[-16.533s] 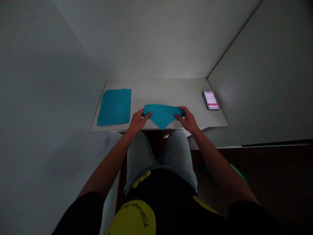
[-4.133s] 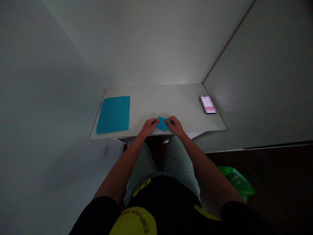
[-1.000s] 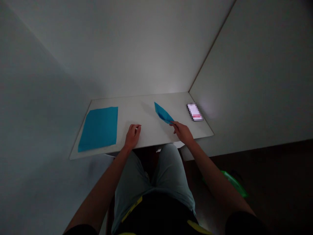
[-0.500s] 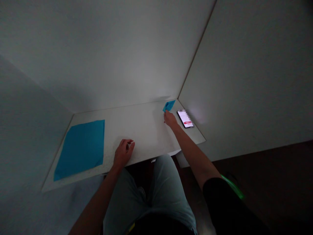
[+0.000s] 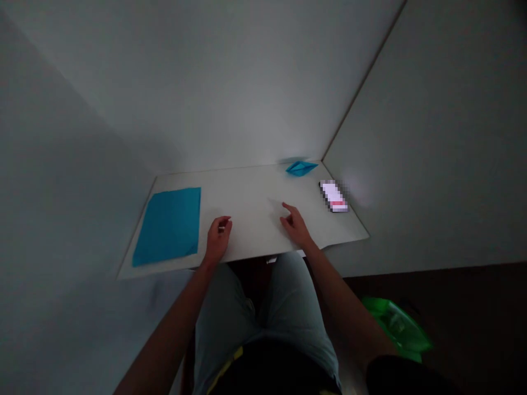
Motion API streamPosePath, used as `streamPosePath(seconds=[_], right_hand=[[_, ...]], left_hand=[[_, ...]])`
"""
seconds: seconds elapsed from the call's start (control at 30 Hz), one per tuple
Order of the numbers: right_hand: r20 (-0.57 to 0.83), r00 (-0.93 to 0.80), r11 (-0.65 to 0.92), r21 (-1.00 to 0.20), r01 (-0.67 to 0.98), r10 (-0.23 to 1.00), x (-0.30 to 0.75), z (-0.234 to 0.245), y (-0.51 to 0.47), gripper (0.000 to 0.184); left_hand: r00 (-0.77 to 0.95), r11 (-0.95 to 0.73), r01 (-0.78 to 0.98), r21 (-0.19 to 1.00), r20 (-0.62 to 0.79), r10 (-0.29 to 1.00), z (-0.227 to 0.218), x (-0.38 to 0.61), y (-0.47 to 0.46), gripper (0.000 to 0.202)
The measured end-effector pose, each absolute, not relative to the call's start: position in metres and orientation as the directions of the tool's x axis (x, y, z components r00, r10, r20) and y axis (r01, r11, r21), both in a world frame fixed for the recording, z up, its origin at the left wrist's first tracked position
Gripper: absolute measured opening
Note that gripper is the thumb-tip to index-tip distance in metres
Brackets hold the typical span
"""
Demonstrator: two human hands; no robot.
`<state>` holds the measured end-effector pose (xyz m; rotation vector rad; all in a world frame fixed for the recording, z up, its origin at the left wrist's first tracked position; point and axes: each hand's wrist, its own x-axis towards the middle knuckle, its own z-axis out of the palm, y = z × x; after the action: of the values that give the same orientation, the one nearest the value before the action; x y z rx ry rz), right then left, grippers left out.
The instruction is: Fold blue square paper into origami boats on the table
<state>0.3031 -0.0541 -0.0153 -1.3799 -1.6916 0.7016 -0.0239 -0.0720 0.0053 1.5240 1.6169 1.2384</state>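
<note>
A folded blue paper boat [image 5: 302, 168] sits at the back right of the white table [image 5: 247, 192], beyond my right hand and apart from it. My right hand [image 5: 294, 225] is over the middle right of the table, index finger and thumb apart, holding nothing. Near the front edge, my left hand [image 5: 219, 236] is loosely curled with a small gap between thumb and fingers; I see nothing held in it. Just left of that hand lies a flat blue paper sheet [image 5: 168, 226]; whether it is one sheet or a stack cannot be made out.
A phone [image 5: 334, 196] with a lit, blurred screen lies at the table's right side. Walls rise behind the table and on both sides. On the dark floor at lower right is a green bin or bag [image 5: 397, 323]. My legs are under the front edge.
My right hand has let go of the blue paper boat, which now rests at the back right, and has drawn back toward me. The left hand is little changed. The view has shifted.
</note>
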Motion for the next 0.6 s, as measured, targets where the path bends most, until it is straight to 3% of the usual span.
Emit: streamPosePath(seconds=[0.13,0.23,0.3,0.47,0.6], right_hand=[[0.282,-0.064,0.270,-0.794,0.545,0.957,0.311,-0.018,-0.079,0.054],[0.305,-0.062,0.281,-0.759,0.587,0.950,0.314,-0.020,-0.078,0.048],[0.316,-0.058,0.286,-0.745,0.603,0.947,0.313,-0.021,-0.076,0.046],[0.338,-0.049,0.288,-0.706,0.647,0.940,0.312,-0.019,-0.074,0.047],[0.318,-0.050,0.270,-0.701,0.660,0.947,0.311,-0.016,-0.074,0.051]], left_hand=[[-0.191,-0.106,0.641,0.760,0.292,0.937,0.011,-0.083,-0.089,0.038],[-0.200,-0.013,0.759,0.651,0.252,0.947,0.008,-0.131,-0.111,0.069],[-0.195,0.031,0.788,0.615,0.201,0.960,0.004,-0.152,-0.125,0.080],[-0.102,0.000,0.820,0.572,0.147,0.984,0.005,-0.170,-0.139,0.048],[-0.052,0.000,0.800,0.601,0.070,0.996,0.016,-0.175,-0.137,0.046]])
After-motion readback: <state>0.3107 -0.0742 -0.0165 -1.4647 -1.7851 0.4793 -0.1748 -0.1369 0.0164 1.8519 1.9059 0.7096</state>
